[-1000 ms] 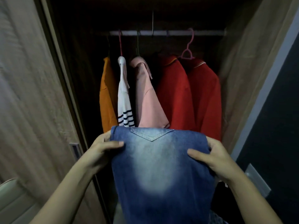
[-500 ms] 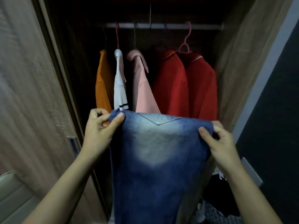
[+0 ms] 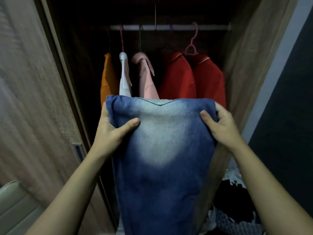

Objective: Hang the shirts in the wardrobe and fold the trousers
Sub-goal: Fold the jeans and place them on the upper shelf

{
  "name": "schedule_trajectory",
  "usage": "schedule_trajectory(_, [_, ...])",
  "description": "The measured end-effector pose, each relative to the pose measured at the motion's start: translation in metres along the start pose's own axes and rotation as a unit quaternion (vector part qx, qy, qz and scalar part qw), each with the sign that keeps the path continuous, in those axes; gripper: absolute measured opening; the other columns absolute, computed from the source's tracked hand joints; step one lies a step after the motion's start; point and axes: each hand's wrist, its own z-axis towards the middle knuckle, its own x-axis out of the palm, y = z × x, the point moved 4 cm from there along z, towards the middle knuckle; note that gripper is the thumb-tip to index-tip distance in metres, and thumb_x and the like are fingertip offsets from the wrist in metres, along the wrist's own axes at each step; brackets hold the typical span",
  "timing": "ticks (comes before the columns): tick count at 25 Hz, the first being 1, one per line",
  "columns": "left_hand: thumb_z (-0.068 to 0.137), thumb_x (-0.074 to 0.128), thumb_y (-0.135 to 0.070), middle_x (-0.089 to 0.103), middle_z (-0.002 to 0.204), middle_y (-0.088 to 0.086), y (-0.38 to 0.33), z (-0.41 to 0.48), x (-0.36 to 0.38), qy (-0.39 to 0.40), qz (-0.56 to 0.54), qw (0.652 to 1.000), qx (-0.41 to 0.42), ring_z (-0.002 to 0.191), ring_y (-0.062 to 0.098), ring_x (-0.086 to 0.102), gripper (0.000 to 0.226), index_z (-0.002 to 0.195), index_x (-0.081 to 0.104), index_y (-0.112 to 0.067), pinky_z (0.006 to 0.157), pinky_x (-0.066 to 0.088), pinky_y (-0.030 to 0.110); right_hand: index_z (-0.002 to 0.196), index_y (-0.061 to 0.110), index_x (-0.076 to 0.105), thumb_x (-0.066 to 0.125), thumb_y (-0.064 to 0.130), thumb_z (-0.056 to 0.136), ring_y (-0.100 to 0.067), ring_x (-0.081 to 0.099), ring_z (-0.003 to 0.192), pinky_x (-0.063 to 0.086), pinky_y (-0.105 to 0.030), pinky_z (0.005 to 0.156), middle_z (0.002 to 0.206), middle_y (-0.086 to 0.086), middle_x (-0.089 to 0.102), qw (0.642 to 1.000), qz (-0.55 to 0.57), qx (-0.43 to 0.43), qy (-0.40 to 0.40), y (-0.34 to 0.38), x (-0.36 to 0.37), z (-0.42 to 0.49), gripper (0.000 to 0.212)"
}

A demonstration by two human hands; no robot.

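I hold faded blue jeans (image 3: 162, 158) in front of the open wardrobe, folded over at the top and hanging down. My left hand (image 3: 111, 131) grips the upper left edge, thumb on the front. My right hand (image 3: 220, 128) grips the upper right edge the same way. Behind, on the rail (image 3: 169, 27), hang an orange shirt (image 3: 108, 82), a white shirt (image 3: 125, 77), a pink shirt (image 3: 147, 78) and two red shirts (image 3: 179, 77) (image 3: 210, 80).
The wooden sliding door (image 3: 33, 99) stands at the left, and the wardrobe's side wall (image 3: 243, 68) at the right. A pile of dark and patterned clothes (image 3: 235, 206) lies at the lower right. A pale cushioned edge (image 3: 15, 207) shows at the lower left.
Both hands shifted their grip on the jeans' top fold, with the thumbs now further onto the front. The fold sits lower against the hanging shirts than half a second ago.
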Motion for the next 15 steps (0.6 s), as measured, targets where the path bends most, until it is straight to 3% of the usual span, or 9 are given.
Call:
schedule_trajectory(2, [0.071, 0.076, -0.002, 0.063, 0.107, -0.013, -0.009, 0.003, 0.003, -0.045, -0.053, 0.997, 0.015, 0.105, 0.004, 0.061, 0.057, 0.111, 0.048, -0.03, 0.091, 0.049, 0.023, 0.097, 0.027, 0.056, 0.058, 0.028, 0.09, 0.011, 0.06, 0.075, 0.045, -0.007, 0.067, 0.08, 0.027, 0.068, 0.996, 0.071, 0.001, -0.061, -0.003, -0.013, -0.002, 0.008])
schedule_trajectory(3, [0.072, 0.072, 0.002, 0.064, 0.105, -0.014, -0.015, 0.005, 0.002, -0.061, -0.079, 0.995, 0.024, 0.103, 0.002, 0.062, 0.054, 0.111, 0.048, -0.028, 0.089, 0.049, 0.02, 0.101, 0.029, 0.055, 0.063, 0.047, 0.082, 0.009, 0.062, 0.078, 0.047, -0.009, 0.067, 0.086, 0.025, 0.069, 0.988, 0.123, 0.011, -0.093, -0.008, -0.02, -0.009, 0.027])
schedule_trajectory(5, [0.075, 0.067, 0.005, 0.067, 0.1, -0.016, -0.028, 0.008, 0.0, -0.075, -0.107, 0.991, 0.041, 0.099, 0.0, 0.063, 0.05, 0.108, 0.048, -0.027, 0.084, 0.05, 0.017, 0.114, 0.036, 0.052, 0.07, 0.072, 0.053, 0.008, 0.062, 0.091, 0.048, -0.01, 0.072, 0.102, 0.026, 0.068, 0.979, 0.183, 0.071, -0.055, -0.029, -0.016, -0.034, 0.073])
schedule_trajectory(7, [0.075, 0.071, -0.001, 0.066, 0.102, -0.011, -0.038, 0.011, -0.003, -0.073, -0.111, 0.989, 0.058, 0.099, 0.003, 0.063, 0.047, 0.107, 0.048, -0.028, 0.086, 0.05, 0.02, 0.122, 0.028, 0.047, 0.08, 0.068, 0.038, 0.012, 0.06, 0.097, 0.047, -0.008, 0.077, 0.105, 0.03, 0.066, 0.981, 0.155, 0.114, 0.035, -0.043, 0.008, -0.063, 0.099])
schedule_trajectory(8, [0.074, 0.072, -0.004, 0.064, 0.105, -0.01, -0.04, 0.014, -0.002, -0.065, -0.11, 0.99, 0.059, 0.1, 0.004, 0.063, 0.047, 0.108, 0.048, -0.028, 0.087, 0.05, 0.022, 0.117, 0.019, 0.051, 0.084, 0.059, 0.038, 0.012, 0.062, 0.092, 0.047, -0.007, 0.075, 0.098, 0.028, 0.069, 0.98, 0.139, 0.132, 0.058, -0.049, 0.019, -0.073, 0.094])
schedule_trajectory(10, [0.074, 0.073, -0.008, 0.064, 0.106, -0.011, -0.039, 0.02, -0.004, -0.038, -0.096, 0.994, 0.046, 0.102, 0.005, 0.062, 0.047, 0.109, 0.048, -0.027, 0.09, 0.05, 0.025, 0.096, 0.015, 0.062, 0.085, 0.03, 0.057, 0.008, 0.065, 0.078, 0.05, -0.009, 0.068, 0.082, 0.022, 0.072, 0.979, 0.14, 0.142, 0.035, -0.06, 0.028, -0.081, 0.047])
schedule_trajectory(11, [0.075, 0.073, -0.009, 0.063, 0.109, -0.01, -0.038, 0.024, -0.007, -0.025, -0.081, 0.996, 0.04, 0.105, 0.007, 0.061, 0.047, 0.111, 0.048, -0.028, 0.093, 0.049, 0.028, 0.088, 0.016, 0.065, 0.077, 0.012, 0.068, 0.007, 0.066, 0.073, 0.05, -0.01, 0.065, 0.076, 0.021, 0.072, 0.979, 0.142, 0.142, 0.018, -0.061, 0.027, -0.08, 0.023])
schedule_trajectory(12, [0.077, 0.072, -0.011, 0.062, 0.113, -0.007, -0.036, 0.027, -0.01, -0.013, -0.062, 0.997, 0.034, 0.109, 0.011, 0.06, 0.046, 0.112, 0.048, -0.028, 0.097, 0.048, 0.034, 0.081, 0.018, 0.068, 0.069, 0.001, 0.074, 0.006, 0.066, 0.07, 0.05, -0.01, 0.063, 0.072, 0.019, 0.072, 0.979, 0.138, 0.149, 0.006, -0.061, 0.026, -0.076, 0.018])
schedule_trajectory(15, [0.08, 0.066, -0.013, 0.058, 0.119, 0.0, -0.034, 0.032, -0.024, -0.017, -0.047, 0.998, 0.025, 0.113, 0.013, 0.058, 0.041, 0.114, 0.048, -0.029, 0.101, 0.046, 0.036, 0.075, 0.022, 0.075, 0.076, 0.015, 0.069, 0.003, 0.067, 0.072, 0.051, -0.012, 0.064, 0.076, 0.016, 0.073, 0.975, 0.169, 0.141, 0.019, -0.054, 0.023, -0.071, 0.009])
